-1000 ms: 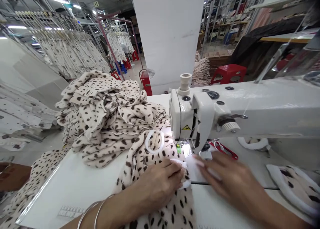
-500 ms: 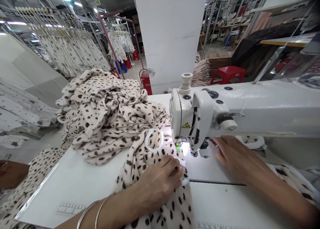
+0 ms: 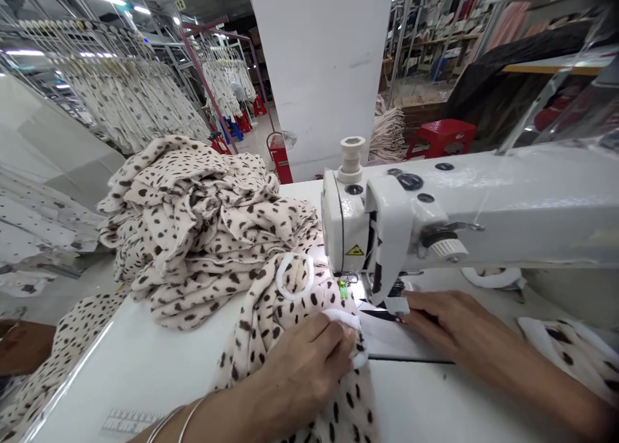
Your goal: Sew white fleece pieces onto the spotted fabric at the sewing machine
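Spotted fleece fabric (image 3: pixel 345 398) lies beside the sewing machine's needle area, and my left hand (image 3: pixel 309 356) pinches its white-trimmed edge. My right hand (image 3: pixel 442 320) is closed around a pair of thread snips (image 3: pixel 380 315), whose dark blades point left toward the fabric below the presser area. Its fingers partly hide the handle. Just above the blades, the sewing machine (image 3: pixel 355 230) lights the work spot, where a green clip-like piece (image 3: pixel 343 288) sits. A white-trimmed oval (image 3: pixel 294 276) shows on the fabric behind my left hand.
A heap of spotted fabric (image 3: pixel 207 217) is piled on the left of the white table (image 3: pixel 97 372). More white-trimmed spotted pieces (image 3: pixel 570 349) lie at right, near the machine arm. A white pillar (image 3: pixel 324 75) and a red stool (image 3: pixel 442 137) stand beyond.
My right hand has come left and slightly down from under the machine arm, bringing the snips' blades near the fabric. My left hand keeps its pinch; the view has shifted slightly.
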Demonstrator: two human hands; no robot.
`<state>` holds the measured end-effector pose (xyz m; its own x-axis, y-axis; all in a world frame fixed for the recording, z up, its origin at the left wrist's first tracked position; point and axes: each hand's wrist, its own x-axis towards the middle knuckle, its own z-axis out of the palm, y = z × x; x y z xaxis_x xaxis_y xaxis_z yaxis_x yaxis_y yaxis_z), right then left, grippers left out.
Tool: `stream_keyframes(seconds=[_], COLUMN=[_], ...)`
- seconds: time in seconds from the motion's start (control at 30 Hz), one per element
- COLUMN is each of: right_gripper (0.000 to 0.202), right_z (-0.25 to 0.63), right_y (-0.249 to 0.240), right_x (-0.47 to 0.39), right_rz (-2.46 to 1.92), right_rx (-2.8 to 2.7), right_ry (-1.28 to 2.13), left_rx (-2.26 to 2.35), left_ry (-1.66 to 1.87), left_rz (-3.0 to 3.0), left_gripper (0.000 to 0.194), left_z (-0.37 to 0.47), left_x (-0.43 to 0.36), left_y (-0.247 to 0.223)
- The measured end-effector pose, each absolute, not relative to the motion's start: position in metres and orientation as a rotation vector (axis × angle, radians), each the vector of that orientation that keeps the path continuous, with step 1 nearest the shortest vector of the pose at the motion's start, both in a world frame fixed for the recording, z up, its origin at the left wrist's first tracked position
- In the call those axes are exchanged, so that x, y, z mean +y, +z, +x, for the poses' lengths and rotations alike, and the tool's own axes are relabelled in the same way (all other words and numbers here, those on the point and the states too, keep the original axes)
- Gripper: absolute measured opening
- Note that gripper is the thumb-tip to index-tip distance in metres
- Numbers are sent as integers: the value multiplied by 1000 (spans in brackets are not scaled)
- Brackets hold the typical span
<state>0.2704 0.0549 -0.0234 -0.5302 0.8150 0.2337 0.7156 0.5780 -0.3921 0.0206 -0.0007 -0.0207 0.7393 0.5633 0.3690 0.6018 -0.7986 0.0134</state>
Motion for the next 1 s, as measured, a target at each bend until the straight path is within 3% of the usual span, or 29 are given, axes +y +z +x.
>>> stream_keyframes(seconds=[0.73,0.9,1.0], right_gripper=[44,39,38], right_z=[255,258,268], right_y=[-33,-30,-23], right_x=[52,53,56], right_rz=[-1090,-1140,-1225], right_rx=[-2495,-2487,-2480], right_ry=[204,254,451], left_rx=[-939,-949,-963], left_ry=[-589,-510,-504], left_rz=[-2868,-2896,-2928], left_gripper=[23,23,24], left_z=[22,22,22], left_x=[2,3,4], left_y=[-18,-18,-19])
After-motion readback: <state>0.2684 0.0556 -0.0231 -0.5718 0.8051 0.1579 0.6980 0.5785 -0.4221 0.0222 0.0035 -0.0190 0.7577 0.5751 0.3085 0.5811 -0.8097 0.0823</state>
